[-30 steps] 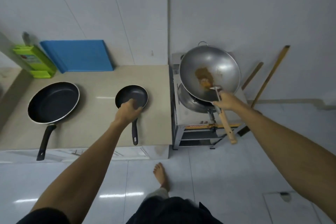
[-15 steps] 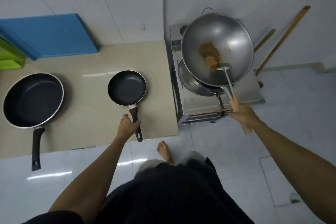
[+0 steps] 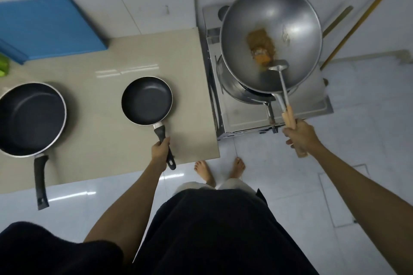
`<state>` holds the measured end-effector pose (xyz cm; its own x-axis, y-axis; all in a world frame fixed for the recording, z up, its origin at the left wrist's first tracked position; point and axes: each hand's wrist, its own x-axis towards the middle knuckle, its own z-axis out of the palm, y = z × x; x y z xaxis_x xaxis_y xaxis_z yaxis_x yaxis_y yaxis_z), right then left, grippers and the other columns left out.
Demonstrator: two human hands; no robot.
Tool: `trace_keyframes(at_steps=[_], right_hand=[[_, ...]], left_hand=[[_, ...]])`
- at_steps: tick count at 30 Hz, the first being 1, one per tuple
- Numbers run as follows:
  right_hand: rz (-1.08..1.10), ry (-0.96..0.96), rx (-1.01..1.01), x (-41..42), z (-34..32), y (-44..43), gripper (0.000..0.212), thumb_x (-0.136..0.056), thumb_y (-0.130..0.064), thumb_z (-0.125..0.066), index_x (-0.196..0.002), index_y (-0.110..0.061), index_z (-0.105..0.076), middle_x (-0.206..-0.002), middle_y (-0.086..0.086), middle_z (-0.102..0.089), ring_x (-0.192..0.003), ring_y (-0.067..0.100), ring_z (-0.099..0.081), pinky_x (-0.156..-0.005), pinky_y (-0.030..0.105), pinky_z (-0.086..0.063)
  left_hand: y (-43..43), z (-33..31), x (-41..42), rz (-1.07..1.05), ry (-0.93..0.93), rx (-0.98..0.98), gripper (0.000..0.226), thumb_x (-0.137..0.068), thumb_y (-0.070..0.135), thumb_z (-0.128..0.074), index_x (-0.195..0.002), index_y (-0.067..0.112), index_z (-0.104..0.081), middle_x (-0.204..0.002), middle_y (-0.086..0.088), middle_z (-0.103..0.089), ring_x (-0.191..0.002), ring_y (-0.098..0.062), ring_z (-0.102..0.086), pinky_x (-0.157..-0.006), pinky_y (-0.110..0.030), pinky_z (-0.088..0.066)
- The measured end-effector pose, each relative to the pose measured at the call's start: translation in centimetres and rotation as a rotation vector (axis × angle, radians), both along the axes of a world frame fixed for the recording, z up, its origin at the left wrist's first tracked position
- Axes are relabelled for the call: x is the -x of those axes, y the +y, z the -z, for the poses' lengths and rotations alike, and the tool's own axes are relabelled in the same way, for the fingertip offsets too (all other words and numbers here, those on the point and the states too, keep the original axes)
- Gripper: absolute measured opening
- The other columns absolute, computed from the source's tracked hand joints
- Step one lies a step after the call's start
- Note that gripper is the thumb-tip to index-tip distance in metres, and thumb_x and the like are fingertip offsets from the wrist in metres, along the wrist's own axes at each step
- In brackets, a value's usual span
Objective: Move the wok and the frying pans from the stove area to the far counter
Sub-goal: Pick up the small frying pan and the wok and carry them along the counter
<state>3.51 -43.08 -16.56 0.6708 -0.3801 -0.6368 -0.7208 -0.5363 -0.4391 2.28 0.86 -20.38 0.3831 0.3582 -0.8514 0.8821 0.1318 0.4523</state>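
A small black frying pan (image 3: 146, 100) sits on the beige counter (image 3: 100, 69), and my left hand (image 3: 159, 149) is closed around its black handle near the counter's front edge. A large black frying pan (image 3: 29, 118) rests at the far left, untouched, its handle hanging over the edge. The steel wok (image 3: 290, 29) is tilted above the burner of the metal stove (image 3: 245, 118), with brown food (image 3: 260, 44) and a metal spatula (image 3: 280, 71) inside. My right hand (image 3: 299, 138) grips the wooden handle end, where wok and spatula handles lie together.
A blue board (image 3: 44, 27) leans on the wall behind the counter, with a green object (image 3: 3, 67) at the left edge. Wooden sticks (image 3: 362, 18) lean on the wall right of the stove. My bare feet stand on white floor tiles.
My left hand went from the small pan's rim down to its handle and closed on it. My right hand slid from near the wok's rim to the wooden handle end.
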Motion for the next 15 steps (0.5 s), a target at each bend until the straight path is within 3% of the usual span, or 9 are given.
trace_keyframes(at_steps=[3,6,8,11,15], right_hand=[[-0.004,0.017,-0.059,-0.4,-0.2,-0.5,0.025,-0.097,-0.029,-0.067,-0.113,-0.011,-0.063,-0.093,0.013,-0.074,-0.065,0.026,-0.072,-0.054,0.031,-0.054],[-0.004,0.017,-0.101,-0.6,-0.4,-0.9,0.031,-0.099,-0.037,-0.063,-0.116,-0.011,-0.065,-0.093,0.011,-0.074,-0.069,0.025,-0.072,-0.061,0.031,-0.054],[-0.004,0.016,-0.110,-0.7,-0.3,-0.9,0.034,-0.100,-0.037,-0.062,-0.118,-0.009,-0.065,-0.094,0.010,-0.073,-0.071,0.025,-0.072,-0.063,0.031,-0.054],[-0.005,0.007,-0.145,-0.8,-0.2,-0.8,0.034,-0.100,-0.038,-0.062,-0.120,-0.010,-0.064,-0.097,0.011,-0.073,-0.077,0.027,-0.073,-0.064,0.032,-0.053],[0.008,-0.007,-0.172,-0.9,-0.4,-0.9,0.031,-0.098,-0.036,-0.066,-0.119,-0.015,-0.061,-0.099,0.010,-0.072,-0.080,0.030,-0.074,-0.065,0.034,-0.054]], left_hand=[[-0.3,-0.3,0.0,-0.106,-0.040,0.050,0.020,-0.099,0.021,-0.060,-0.103,0.001,-0.056,-0.076,-0.009,-0.050,-0.065,-0.024,-0.053,-0.067,-0.038,-0.053],[-0.9,-0.7,-0.3,-0.181,-0.062,0.126,0.014,-0.098,0.013,-0.059,-0.099,0.000,-0.054,-0.081,-0.012,-0.056,-0.070,-0.032,-0.061,-0.074,-0.045,-0.056],[-1.2,-1.3,-0.7,-0.203,-0.059,0.173,0.009,-0.098,0.011,-0.056,-0.096,0.002,-0.055,-0.083,-0.014,-0.062,-0.063,-0.030,-0.060,-0.060,-0.038,-0.055],[-1.9,-1.9,-1.5,-0.185,-0.032,0.221,0.015,-0.096,0.015,-0.055,-0.082,0.012,-0.051,-0.068,-0.005,-0.052,-0.043,-0.016,-0.042,-0.042,-0.023,-0.037],[-3.4,-2.8,-2.7,-0.193,-0.091,0.084,0.027,-0.096,0.020,-0.058,-0.073,0.017,-0.043,-0.059,0.001,-0.035,-0.042,-0.012,-0.030,-0.040,-0.023,-0.029]])
